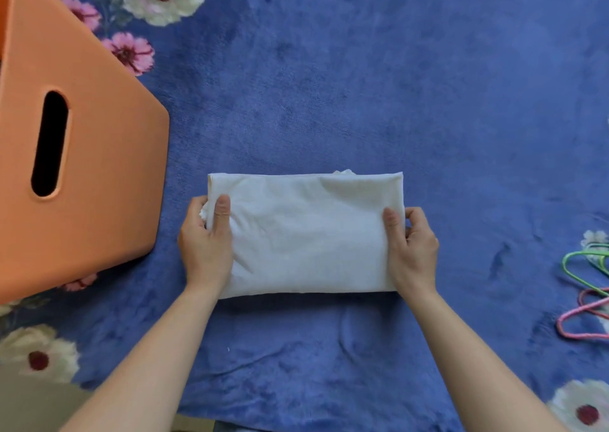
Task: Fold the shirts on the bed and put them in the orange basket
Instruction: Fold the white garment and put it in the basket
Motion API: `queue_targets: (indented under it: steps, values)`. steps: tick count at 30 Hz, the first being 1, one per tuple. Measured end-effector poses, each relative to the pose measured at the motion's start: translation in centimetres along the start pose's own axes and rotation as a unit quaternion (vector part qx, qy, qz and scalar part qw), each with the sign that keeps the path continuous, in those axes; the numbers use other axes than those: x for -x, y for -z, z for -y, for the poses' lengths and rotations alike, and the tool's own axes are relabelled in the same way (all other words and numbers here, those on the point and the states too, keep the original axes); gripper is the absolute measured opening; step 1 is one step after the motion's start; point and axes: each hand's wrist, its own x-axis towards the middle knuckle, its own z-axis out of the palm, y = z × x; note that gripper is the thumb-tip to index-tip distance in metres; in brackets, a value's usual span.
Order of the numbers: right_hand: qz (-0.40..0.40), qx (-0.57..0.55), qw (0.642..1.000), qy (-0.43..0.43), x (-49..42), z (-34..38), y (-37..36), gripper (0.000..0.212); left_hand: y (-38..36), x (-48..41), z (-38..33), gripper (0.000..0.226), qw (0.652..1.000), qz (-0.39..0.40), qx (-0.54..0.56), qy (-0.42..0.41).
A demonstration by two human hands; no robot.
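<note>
A white shirt (306, 234), folded into a compact rectangle, lies in the middle of the blue flowered bed cover. My left hand (206, 244) grips its left edge, thumb on top and fingers tucked under. On the opposite edge my right hand (412, 247) holds the same way. The orange basket (99, 168) stands at the left, its side wall with a dark handle slot facing me, a short way from the shirt. Its inside is hidden.
The blue blanket (362, 69) with white and pink flowers covers the bed. A green hanger (583, 262) and a pink hanger (583, 316) lie at the right edge. At the bottom left the bed's edge and a pale floor (36, 405) show.
</note>
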Motion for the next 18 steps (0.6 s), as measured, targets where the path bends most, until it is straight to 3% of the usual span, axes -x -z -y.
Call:
queue_targets:
  steps: [8, 10, 12, 14, 16, 18]
  values:
    - [-0.044, 0.053, 0.998, 0.013, -0.1, -0.7, -0.6, 0.030, 0.1, -0.3, 0.6, 0.026, 0.999, -0.005, -0.049, -0.006]
    - [-0.063, 0.074, 0.995, 0.023, -0.2, -0.6, -0.9, 0.030, 0.1, -0.2, 0.8, 0.039, 0.995, -0.025, -0.099, -0.001]
    - [-0.119, 0.110, 0.979, 0.121, -0.5, -0.3, -1.4, 0.039, -0.1, 0.0, 0.6, 0.053, 0.976, -0.062, -0.188, -0.095]
    - [-0.128, 0.178, 0.942, 0.253, -0.7, 0.6, -2.5, 0.044, -1.1, 1.0, -0.2, 0.052, 0.940, -0.031, -0.255, -0.224]
    - [-0.064, 0.263, 0.898, 0.347, -0.6, 1.1, -4.1, 0.050, -2.8, 2.3, -0.2, 0.051, 0.892, 0.053, -0.318, -0.317]
    - [0.010, 0.348, 0.853, 0.390, -1.0, 0.5, -5.3, 0.057, -3.8, 2.6, 1.0, 0.056, 0.858, 0.092, -0.388, -0.325]
